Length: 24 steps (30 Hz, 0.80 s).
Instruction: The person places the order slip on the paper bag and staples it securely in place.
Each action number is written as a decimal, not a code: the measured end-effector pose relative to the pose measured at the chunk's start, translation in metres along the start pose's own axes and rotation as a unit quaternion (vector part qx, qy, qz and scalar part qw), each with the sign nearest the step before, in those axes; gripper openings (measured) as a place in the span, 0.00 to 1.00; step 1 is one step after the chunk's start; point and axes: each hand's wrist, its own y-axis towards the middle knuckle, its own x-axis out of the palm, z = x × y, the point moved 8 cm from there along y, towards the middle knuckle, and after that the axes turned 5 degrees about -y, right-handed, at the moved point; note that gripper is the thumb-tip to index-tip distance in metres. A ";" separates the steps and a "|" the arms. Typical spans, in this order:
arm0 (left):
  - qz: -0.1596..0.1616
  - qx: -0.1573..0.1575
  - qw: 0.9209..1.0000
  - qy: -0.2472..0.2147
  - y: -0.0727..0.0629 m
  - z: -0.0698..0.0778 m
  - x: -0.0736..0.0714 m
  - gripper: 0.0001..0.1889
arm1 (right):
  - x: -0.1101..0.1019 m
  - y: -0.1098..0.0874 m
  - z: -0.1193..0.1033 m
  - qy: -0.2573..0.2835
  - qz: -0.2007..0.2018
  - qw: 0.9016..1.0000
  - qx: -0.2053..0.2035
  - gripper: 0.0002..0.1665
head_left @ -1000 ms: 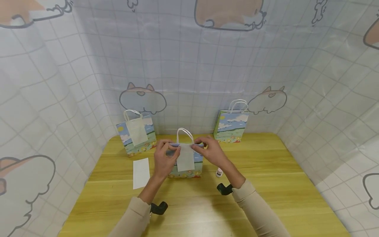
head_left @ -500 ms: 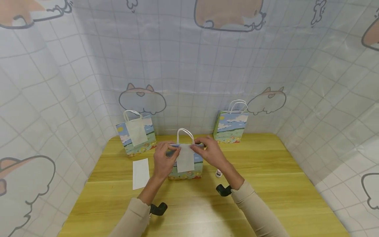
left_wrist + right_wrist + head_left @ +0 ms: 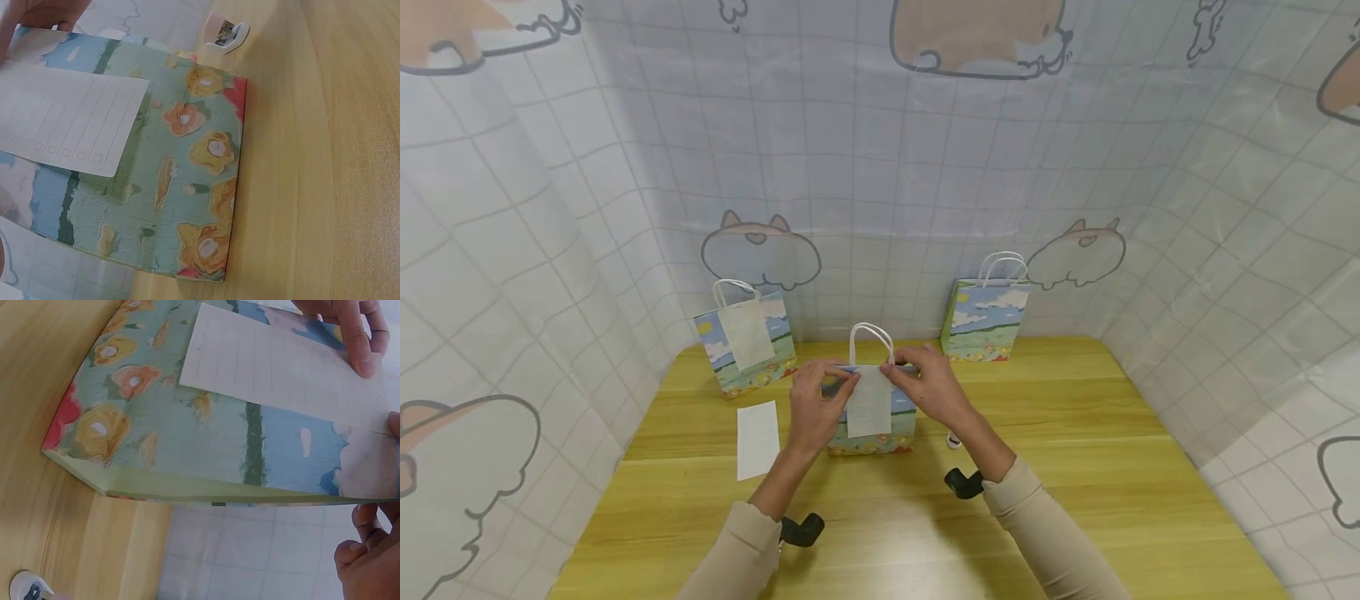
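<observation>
A paper gift bag (image 3: pixel 871 444) printed with sky, meadow and flowers stands in the middle of the table, white handles (image 3: pixel 871 327) up. Against its front lies a white lined sheet (image 3: pixel 868 408) with a row of small checkboxes, its top at the bag's upper edge. My left hand (image 3: pixel 816 400) pinches the sheet's upper left corner against the bag, thumb in front. At the upper right corner my right hand (image 3: pixel 928 383) does the same, its fingers behind the bag's edge in the right wrist view. The sheet's lower end stands slightly off the bag in the left wrist view.
Another gift bag (image 3: pixel 782 354) with a pale sheet on its front leans at the back left. A third bag (image 3: pixel 988 321) stands at the back right. One more lined sheet (image 3: pixel 757 442) lies on the left. Near my right wrist is a small pink-and-white item (image 3: pixel 226 32).
The middle bag has shifted very slightly to the right. Both hands keep their pinch at the sheet's upper corners.
</observation>
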 end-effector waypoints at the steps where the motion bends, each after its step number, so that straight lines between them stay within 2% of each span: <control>1: 0.001 -0.003 1.000 0.001 0.000 0.000 0.000 0.10 | 0.000 0.000 0.000 -0.001 -0.001 1.000 -0.001 0.11; 6: 0.000 -0.038 0.999 0.009 -0.001 -0.004 0.000 0.15 | -0.001 -0.001 -0.002 -0.006 0.001 1.000 -0.014 0.09; 12: -0.021 -0.083 0.996 -0.004 -0.001 -0.008 0.002 0.19 | -0.001 -0.002 -0.001 -0.014 -0.001 1.000 -0.020 0.07; 17: -0.042 -0.088 0.995 -0.008 0.001 -0.010 0.004 0.17 | -0.001 -0.003 0.000 -0.012 -0.004 1.000 -0.022 0.08; 24: -0.042 -0.077 0.996 -0.013 0.004 -0.008 0.007 0.10 | 0.000 -0.003 0.001 -0.015 -0.003 0.999 -0.029 0.09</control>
